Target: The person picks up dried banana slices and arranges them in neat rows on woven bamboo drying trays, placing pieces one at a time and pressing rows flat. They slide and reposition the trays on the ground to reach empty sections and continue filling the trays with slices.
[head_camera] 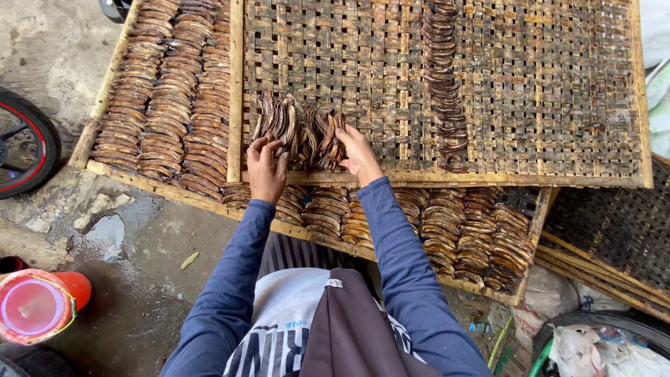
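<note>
A heap of dark brown dried banana strips [300, 129] lies near the front edge of a woven bamboo tray [544, 91]. My left hand [266, 167] presses against the heap's left side, fingers curled on the strips. My right hand [359, 152] holds the heap's right side. One column of single strips [445, 84] runs down the tray to the right of the heap. Below this tray sits a second tray [98, 119] packed with rows of dried strips [164, 91], partly hidden by the upper one.
A tyre with a red rim [24, 150] stands at the left edge. A pink and orange plastic container [38, 304] sits on the wet concrete at lower left. More woven trays [614, 237], white sacks and another tyre [600, 335] crowd the lower right.
</note>
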Available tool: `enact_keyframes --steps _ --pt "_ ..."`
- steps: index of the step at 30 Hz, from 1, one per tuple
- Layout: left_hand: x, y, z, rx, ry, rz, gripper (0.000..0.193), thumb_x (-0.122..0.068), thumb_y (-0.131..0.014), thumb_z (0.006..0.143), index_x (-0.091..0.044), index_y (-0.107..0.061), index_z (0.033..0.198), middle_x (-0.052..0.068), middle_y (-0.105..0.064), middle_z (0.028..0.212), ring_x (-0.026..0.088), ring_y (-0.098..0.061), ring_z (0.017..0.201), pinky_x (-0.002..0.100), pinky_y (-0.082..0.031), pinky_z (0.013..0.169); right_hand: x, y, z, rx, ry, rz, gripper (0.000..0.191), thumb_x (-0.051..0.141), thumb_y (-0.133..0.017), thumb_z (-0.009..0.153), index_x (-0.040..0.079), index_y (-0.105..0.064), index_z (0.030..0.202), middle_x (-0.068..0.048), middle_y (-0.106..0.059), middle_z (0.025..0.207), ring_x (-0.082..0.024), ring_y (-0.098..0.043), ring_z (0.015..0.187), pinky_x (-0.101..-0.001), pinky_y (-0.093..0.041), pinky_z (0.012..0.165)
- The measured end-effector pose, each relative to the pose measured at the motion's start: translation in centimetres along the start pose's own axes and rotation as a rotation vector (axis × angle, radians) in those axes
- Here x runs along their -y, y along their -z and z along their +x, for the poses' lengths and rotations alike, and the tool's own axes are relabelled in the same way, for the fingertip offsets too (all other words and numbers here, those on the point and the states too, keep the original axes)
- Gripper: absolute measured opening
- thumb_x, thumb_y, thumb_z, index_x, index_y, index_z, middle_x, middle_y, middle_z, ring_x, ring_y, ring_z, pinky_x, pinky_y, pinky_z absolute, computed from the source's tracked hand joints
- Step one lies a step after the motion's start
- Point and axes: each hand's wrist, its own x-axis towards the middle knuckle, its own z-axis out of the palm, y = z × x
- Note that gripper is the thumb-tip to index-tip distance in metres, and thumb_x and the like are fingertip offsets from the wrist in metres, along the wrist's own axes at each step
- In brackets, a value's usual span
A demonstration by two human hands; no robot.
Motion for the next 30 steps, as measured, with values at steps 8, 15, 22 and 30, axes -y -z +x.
enact_keyframes --steps 8,15,22,30 --pt "-2.8 -2.7 1.3 0.046 -0.253 0.218 0.02 -0.021 -0.075 0.096 -0.016 -0.07 0.115 0.015 -0.057 0.139 0.03 -0.052 0.132 0.055 -0.035 0.117 -2.3 -0.7 -0.8 -0.267 0.294 -0.187 0.045 0.009 -0.071 0.091 0.007 -0.06 0.135 -0.012 -0.071 0.114 -0.024 -0.072 0.095 -0.0403 -0.061 0.08" --pt "-5.9 -5.7 2.0 0.131 -0.414 0.365 0.024 -0.024 -0.07 0.099 -0.02 -0.073 0.123 0.0 -0.07 0.121 0.025 -0.057 0.126 0.056 -0.021 0.123 -3.2 -1.8 -1.3 -0.339 0.621 -0.283 0.019 0.006 -0.075 0.095 0.001 -0.067 0.111 -0.01 -0.073 0.092 -0.02 -0.069 0.082 -0.0312 -0.057 0.07" --pt "-5.5 -7.1 2.9 0.089 -0.299 0.335 0.018 -0.03 -0.073 0.096 -0.026 -0.07 0.113 -0.003 -0.076 0.102 0.022 -0.063 0.113 0.054 -0.021 0.123 -3.9 2.4 -2.0 -0.02 0.39 -0.108 0.027 0.006 -0.062 0.098 0.006 -0.065 0.125 -0.006 -0.073 0.103 -0.016 -0.073 0.085 -0.0299 -0.063 0.07" --pt "-8.5 -6.2 2.6 0.052 -0.2 0.114 0.024 -0.012 -0.071 0.098 -0.014 -0.063 0.12 0.002 -0.078 0.103 0.019 -0.069 0.1 0.053 -0.032 0.116 -4.2 6.4 -3.0 0.003 0.478 -0.118 0.023 0.009 -0.063 0.1 0.005 -0.066 0.123 -0.002 -0.069 0.104 -0.012 -0.068 0.087 -0.0291 -0.059 0.071"
